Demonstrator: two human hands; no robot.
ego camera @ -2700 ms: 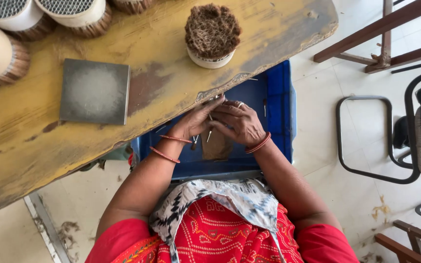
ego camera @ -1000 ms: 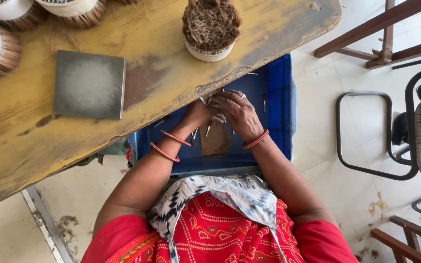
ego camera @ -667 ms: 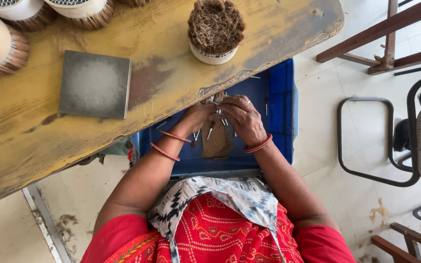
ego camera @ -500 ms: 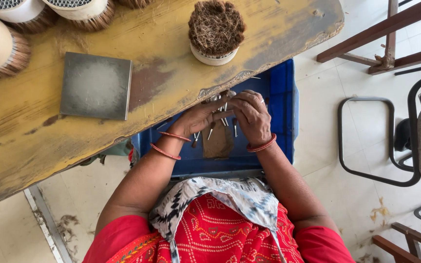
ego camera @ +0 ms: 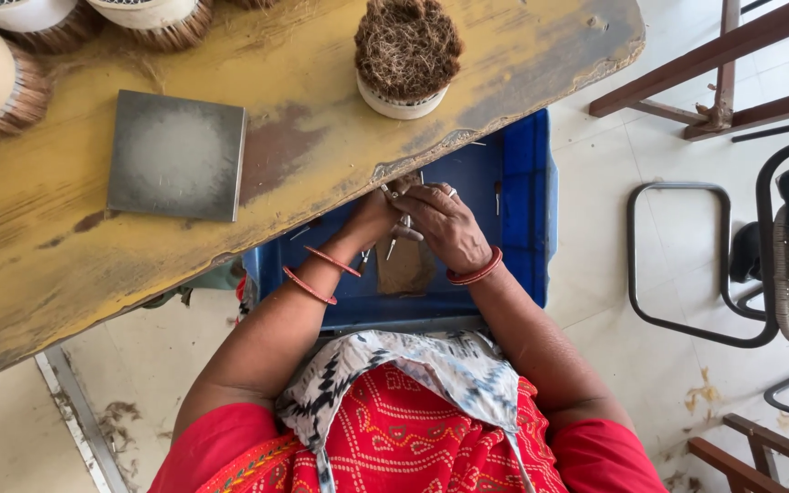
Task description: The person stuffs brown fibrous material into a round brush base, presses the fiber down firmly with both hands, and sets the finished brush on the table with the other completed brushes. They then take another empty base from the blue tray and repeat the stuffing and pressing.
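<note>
Head view, looking straight down. Only one view here.

Seen at the middle: left hand (ego camera: 372, 219) and right hand (ego camera: 449, 228), close together, touching, just under the edge of the yellow counter (ego camera: 321, 137). Both held over a blue crate (ego camera: 527, 183) on the lap.

Grip of the right hand: fingers curled in and pressed together, pinching a few thin metal pins (ego camera: 401, 230). Grip of the left hand: hard to tell, fingers mostly hidden behind the right hand and the counter edge. Seems to meet the same pins from 9 o'clock.

Place of the pins: right between the two hands, tips poking down toward 6 o'clock. More loose pins lying on the crate floor, at 9 o'clock and at 1 o'clock from the hands. A brown flat scrap (ego camera: 408, 269) lying in the crate just below the hands, at 6 o'clock.

How far along, by the look of it: one round brush (ego camera: 406, 50) standing on the counter at 12 o'clock from the hands, already full of brown bristles. More brushes (ego camera: 11, 64) lying at 10 o'clock, far off. A grey square plate (ego camera: 175, 155) at 9 o'clock, not touched. Pins in hand not yet set into anything.
</note>
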